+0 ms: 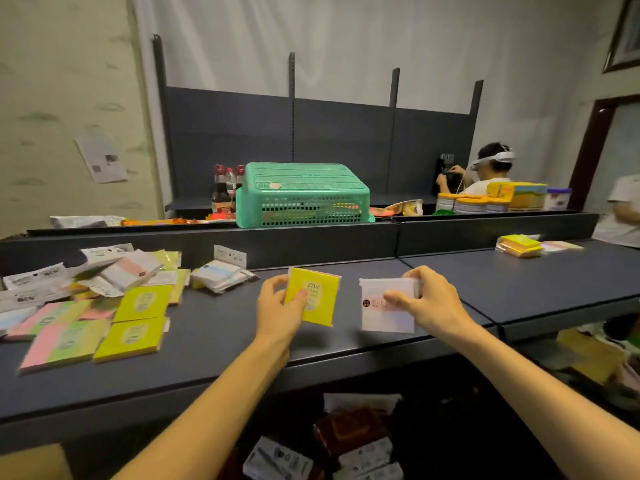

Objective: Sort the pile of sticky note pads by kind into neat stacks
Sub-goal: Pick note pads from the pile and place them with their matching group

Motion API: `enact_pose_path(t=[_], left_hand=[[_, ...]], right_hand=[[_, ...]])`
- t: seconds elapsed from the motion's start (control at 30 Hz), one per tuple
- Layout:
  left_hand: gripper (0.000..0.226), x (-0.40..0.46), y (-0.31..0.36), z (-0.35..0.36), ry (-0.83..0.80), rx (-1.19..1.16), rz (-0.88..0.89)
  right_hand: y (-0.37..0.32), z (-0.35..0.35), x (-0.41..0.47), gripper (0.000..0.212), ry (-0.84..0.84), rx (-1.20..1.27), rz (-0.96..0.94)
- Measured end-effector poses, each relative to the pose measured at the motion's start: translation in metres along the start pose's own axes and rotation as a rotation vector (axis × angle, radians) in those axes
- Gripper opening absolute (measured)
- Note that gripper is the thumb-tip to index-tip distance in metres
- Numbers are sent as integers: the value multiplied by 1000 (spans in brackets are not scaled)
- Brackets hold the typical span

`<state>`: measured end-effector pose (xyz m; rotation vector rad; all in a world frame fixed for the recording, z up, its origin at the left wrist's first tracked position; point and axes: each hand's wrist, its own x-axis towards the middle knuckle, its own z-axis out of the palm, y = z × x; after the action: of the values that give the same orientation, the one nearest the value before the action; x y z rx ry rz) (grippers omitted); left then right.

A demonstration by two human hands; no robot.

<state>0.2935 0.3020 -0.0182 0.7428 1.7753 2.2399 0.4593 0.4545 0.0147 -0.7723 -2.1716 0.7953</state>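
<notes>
From my head camera, my left hand (277,303) pinches a yellow pad (317,295) upright so its label reads. My right hand (424,299) grips a white pad (384,308), kept apart as another kind. The unsorted pile (90,289) lies well left on the shelf (519,282).

Yellow pad (317,295) in L hand (281,308), white pad (382,311) in R hand (427,299).

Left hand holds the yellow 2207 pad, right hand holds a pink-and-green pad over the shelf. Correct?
Not quite. In the head view the right hand grips a white pad, not a pink-and-green one; those pads lie in the pile at far left. The left hand does hold the yellow 2207 pad over the shelf.
</notes>
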Motion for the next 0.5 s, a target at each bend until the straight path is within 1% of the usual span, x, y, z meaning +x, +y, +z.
enact_pose_path(t=[0.1,0.2,0.33,0.5], left_hand=[[26,-10,-9,47,-16,-15,-21],[25,-11,-13,95,-37,1,-48],[25,-4,-19,164,-94,14,-65],[24,5,-34,249,-159,3,-104]], right_hand=[[35,-31,3,36,5,36,48],[65,-60,12,32,14,65,94],[106,-97,28,26,-17,111,160],[162,-142,56,22,12,85,211]])
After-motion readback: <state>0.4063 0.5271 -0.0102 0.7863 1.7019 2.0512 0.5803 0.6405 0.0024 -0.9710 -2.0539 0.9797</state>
